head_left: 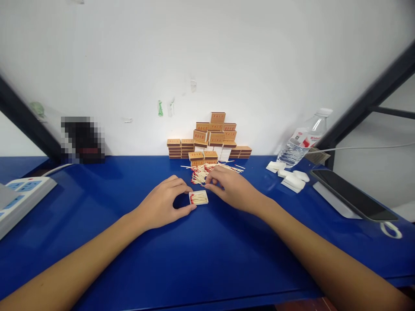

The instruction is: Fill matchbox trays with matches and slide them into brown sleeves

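A small white matchbox tray with red-tipped matches in it lies on the blue table. My left hand curls around the tray's left side, thumb and fingers touching it. My right hand rests just right of the tray, fingers pinched together at its upper right corner; what they pinch is too small to make out. Behind the tray lies a loose heap of matches. A stack of orange-brown matchboxes stands against the white wall.
Several white inner trays lie at the right, beside a tilted plastic water bottle. A dark phone on a white stand is at the far right. A white power strip sits at the left edge, a dark object behind it.
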### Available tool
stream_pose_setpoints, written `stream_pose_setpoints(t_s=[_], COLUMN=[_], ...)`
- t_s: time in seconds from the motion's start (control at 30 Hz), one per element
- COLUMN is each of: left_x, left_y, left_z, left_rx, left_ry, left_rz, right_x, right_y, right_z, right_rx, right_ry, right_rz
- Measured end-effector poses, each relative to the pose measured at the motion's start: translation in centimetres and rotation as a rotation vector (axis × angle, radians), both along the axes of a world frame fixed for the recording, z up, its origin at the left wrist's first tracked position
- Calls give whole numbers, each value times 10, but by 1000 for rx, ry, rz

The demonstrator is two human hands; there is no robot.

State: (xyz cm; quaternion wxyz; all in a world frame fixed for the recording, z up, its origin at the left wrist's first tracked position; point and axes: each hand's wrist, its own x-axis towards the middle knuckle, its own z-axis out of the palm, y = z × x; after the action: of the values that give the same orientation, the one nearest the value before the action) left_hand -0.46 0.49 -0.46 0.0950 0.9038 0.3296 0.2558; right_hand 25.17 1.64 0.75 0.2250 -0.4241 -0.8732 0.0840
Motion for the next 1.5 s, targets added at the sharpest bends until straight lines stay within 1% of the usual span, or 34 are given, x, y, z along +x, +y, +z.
stream_pose_setpoints(t_s=[0.1, 0.2, 0.27, 0.37, 0.43, 0.5, 0.53, 0.6, 0.67, 0.7, 0.77, 0.9, 1.03, 1.13, 1.2, 1.27, 1.4, 1.5], left_x=[0, -1, -1, -1, -1, -1, -1, 0, 1, 2, 2, 1, 0, -1, -2, -2, -1, 0], left_y=[1, 2, 1, 0, 0, -1, 0, 0, 0, 0, -1, 0, 2, 3, 3, 2, 1, 0], left_z=[0, -1, -1, -1, -1, 0, 0, 0, 0, 0, 1, 1, 0, -1, -1, -1, -1, -1], left_rx=[-4, 2, 12, 22, 17, 14, 14, 14, 8, 6, 7, 19, 27, 30, 33, 34, 22, 10], left_ry=[2, 6, 6, 4, 0, -1, 0, 0, 0, -1, 1, 9, 9, 4, 10, 16, 6, 5], left_rz=[3, 29, 52, 53, 39, 35, 38, 47, 51, 50, 45, 54, 62, 61, 72, 82, 82, 76], right_x=[4, 5, 3, -5, -10, -12, -13, -12, -11, -11, -12, -13, -4, 8, 14, 17, 11, 5], right_y=[11, 15, 12, 0, -8, -9, -7, 2, 13, 18, 25, 28, 27, 25, 22, 16, 2, -4], right_z=[-6, -9, -7, -3, -2, -3, -3, -6, -9, -11, -15, -19, -17, -12, -5, 2, 13, 13], right_rx=[-75, -152, -117, -39, -44, -43, -25, 18, 26, 17, -7, -27, -44, -61, -61, -54, -68, -101], right_ry=[-34, -38, -5, 81, 98, 98, 105, 128, 126, 110, 55, -34, -100, -130, -109, -62, -17, -44], right_rz=[-76, -98, -75, 14, 87, 104, 72, -52, -176, -210, -226, -214, -189, -179, -166, -117, 1, 36])
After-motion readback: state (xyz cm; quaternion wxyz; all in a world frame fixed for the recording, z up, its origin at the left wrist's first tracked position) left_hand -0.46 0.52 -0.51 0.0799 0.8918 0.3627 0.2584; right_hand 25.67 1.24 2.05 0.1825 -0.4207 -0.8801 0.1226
